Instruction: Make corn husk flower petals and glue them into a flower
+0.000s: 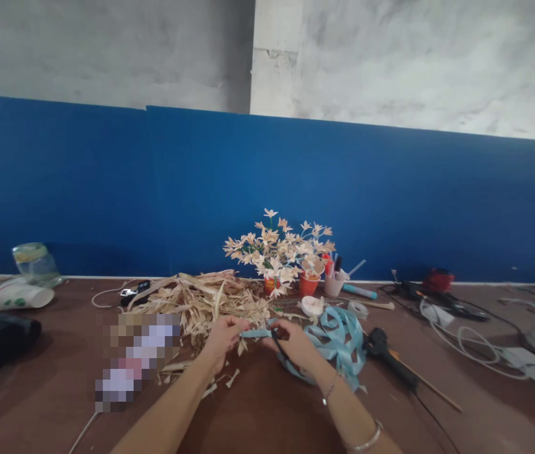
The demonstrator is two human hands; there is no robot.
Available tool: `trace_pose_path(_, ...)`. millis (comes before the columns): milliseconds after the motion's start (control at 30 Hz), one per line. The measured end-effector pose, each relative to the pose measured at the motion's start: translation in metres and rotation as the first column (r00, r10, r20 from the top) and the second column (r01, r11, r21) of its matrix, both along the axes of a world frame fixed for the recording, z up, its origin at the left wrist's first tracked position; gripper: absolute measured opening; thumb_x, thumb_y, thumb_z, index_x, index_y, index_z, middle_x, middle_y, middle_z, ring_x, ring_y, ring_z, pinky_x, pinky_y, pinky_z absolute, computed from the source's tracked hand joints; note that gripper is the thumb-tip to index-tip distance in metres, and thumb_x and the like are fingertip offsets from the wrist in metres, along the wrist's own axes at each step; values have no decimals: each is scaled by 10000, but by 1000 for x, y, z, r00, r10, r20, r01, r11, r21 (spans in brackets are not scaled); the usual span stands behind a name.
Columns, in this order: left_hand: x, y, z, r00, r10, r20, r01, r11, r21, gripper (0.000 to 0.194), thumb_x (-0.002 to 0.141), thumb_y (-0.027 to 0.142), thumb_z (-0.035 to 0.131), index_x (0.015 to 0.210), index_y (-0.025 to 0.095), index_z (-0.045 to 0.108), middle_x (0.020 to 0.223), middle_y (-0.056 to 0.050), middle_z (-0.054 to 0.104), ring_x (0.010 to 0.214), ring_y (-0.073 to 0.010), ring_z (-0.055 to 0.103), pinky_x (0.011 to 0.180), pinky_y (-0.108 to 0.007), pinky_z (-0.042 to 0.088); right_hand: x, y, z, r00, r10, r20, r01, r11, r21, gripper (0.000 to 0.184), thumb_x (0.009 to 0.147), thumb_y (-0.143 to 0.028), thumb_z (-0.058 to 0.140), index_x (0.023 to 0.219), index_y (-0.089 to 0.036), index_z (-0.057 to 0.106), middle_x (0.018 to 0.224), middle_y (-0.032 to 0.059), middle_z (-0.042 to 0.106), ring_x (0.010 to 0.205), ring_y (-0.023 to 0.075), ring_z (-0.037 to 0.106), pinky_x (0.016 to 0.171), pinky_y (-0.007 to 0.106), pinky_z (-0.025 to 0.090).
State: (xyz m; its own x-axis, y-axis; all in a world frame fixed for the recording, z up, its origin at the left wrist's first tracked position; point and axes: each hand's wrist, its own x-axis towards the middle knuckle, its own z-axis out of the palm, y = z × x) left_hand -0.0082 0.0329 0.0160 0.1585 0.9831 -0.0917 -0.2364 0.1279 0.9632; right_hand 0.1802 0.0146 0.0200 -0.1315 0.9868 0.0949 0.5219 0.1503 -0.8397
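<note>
Left hand: the end of a light blue strip is pinched between thumb and fingers of the left hand (pixel 224 339); palm turned inward.
Right hand: a slim black tool (pixel 275 339) is held in the right hand (pixel 292 342); type cannot be told, too blurred.
Light blue strip: the light blue strip (pixel 257 333) is stretched between the hands, over the front edge of the husk pile; its right end is at the black tool.
Ribbon heap: the blue ribbon heap (pixel 349 337) is piled loosely just right of the right hand, with loops run under the wrist.
Husk pile: the dry husk pile (pixel 201 299) is spread behind the left hand; small scraps are scattered in front.
Flowers: pale flowers (pixel 274 246) on stems are stood at the back, red cups (pixel 308 285) below them.
Back right: pens are held in a white cup (pixel 334 286); a blue tube (pixel 361 291) is laid beside it. A white roll (pixel 312 306) is set nearer.
Right side: a black glue gun (pixel 390 359) is laid by the ribbon, a thin stick (pixel 431 383) beside it; cables (pixel 478 345) are tangled farther right.
Left side: a jar (pixel 36 263) and a tipped paper cup (pixel 24 296) are placed by the blue panel (pixel 82 189).
Table: all of it is carried on the brown table (pixel 267 410); one object at left is pixelated.
</note>
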Motion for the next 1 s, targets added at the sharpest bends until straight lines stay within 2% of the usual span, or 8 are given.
trace_pose_path(67,-1,1,0,999,-4,-35,4,1000,3,391,512,483,729,543,141,541,396,66,437,308,-6,202,359,-194,68,2,1,-1,991,62,-119,-64,998,-14,369,621,-393,678,900,-156,629,673,-6,582,588,129,489,550,225,374)
trace_pose_path(133,-1,1,1,993,-12,-114,15,1000,24,374,532,479,710,522,138,555,383,63,433,307,-12,203,361,-200,84,4,1,-1,979,111,-169,-117,993,-29,374,611,-390,690,899,-158,628,671,-12,581,592,124,483,559,224,376)
trace_pose_path(233,0,1,2,959,5,-282,21,996,88,312,553,417,698,483,137,581,363,55,437,329,-29,253,375,-199,147,5,0,0,984,124,-128,-130,991,-42,374,600,-379,708,902,-167,644,644,-25,565,593,119,468,561,219,370)
trace_pose_path(333,2,-1,3,929,36,-369,23,988,155,225,548,327,696,468,149,584,409,26,525,390,-64,378,419,-196,250,4,-1,1,990,125,-59,-128,990,-52,384,588,-371,724,908,-168,661,635,-27,551,586,113,453,543,207,358)
trace_pose_path(433,3,-3,5,923,64,-381,9,982,187,156,531,266,697,486,159,591,474,8,593,478,-107,489,491,-209,340,4,-1,2,990,144,-7,-144,988,-47,348,601,-386,715,864,-163,673,592,-33,528,550,103,429,507,194,329)
trace_pose_path(533,3,-5,7,926,37,-377,29,985,168,125,543,266,689,582,154,650,526,3,628,529,-135,534,547,-231,379,6,-1,4,982,182,45,-181,983,-17,293,628,-389,695,815,-163,682,575,-36,521,539,96,416,502,190,317)
trace_pose_path(700,2,-5,6,937,8,-348,58,983,177,172,621,318,635,596,149,650,530,10,623,559,-135,534,610,-244,385,5,-3,10,984,163,70,-161,986,-41,290,622,-360,700,826,-154,682,563,-40,497,527,90,389,483,189,302)
trace_pose_path(1000,2,-2,2,971,-59,-233,91,987,132,190,588,310,673,666,136,663,558,7,626,571,-136,535,639,-258,389,-1,-9,14,979,198,42,-197,980,-36,284,637,-389,688,817,-169,678,562,-44,464,532,92,376,489,191,294)
